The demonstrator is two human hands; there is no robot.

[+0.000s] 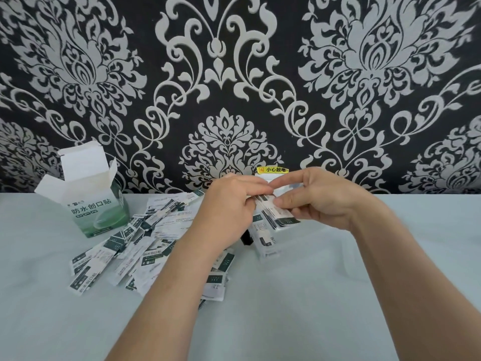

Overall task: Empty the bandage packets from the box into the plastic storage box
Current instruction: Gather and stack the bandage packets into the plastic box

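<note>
Pinching a stack of bandage packets point(276, 212) at its ends with left hand point(229, 204) and right hand point(321, 201), just above the plastic storage box point(270, 252). Probably risking fanning and slipping past its rim, joining loose packets point(125, 247) by the cardboard box point(99, 207).

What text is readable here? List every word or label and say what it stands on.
"防水创口贴": front of the open carton.
"小心触电": yellow sticker at the wall's foot.
"创口贴", only partly legible: loose packets.
Fine print on the carton, the loose packets and the packet stack: too blurred to read.
</note>
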